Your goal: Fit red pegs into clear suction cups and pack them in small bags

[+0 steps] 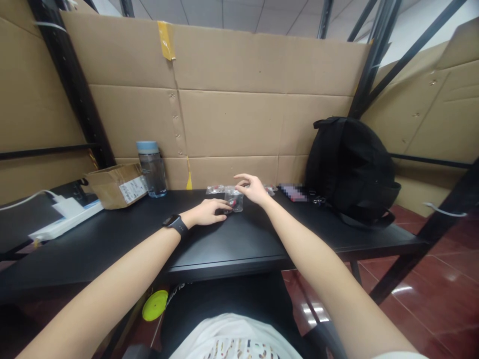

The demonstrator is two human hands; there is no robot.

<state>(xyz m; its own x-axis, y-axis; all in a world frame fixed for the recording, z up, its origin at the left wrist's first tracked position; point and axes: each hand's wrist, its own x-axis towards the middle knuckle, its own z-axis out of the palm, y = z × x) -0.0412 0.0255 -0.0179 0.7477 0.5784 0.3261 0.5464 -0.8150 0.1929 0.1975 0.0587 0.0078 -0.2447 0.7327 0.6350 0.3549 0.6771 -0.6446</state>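
Observation:
On the black table, my left hand (209, 211), wearing a dark watch on its wrist, lies low with its fingers stretched out. Its fingertips reach the edge of a small clear plastic packet (237, 205) with something red inside. My right hand (253, 190) is raised just above and to the right of that packet, fingers curved and apart, with nothing visible between them. Behind the hands, more clear packets with red bits lie in a row, among them one at the left (214, 189) and one at the right (270, 190). My right hand partly hides the row.
A blue-lidded bottle (152, 169) and an open cardboard box (116, 187) stand at the left, near a white power strip (67, 222). A black backpack (352, 169) sits at the right beside a blurred flat item (294, 192). Cardboard panels (232, 119) wall the back.

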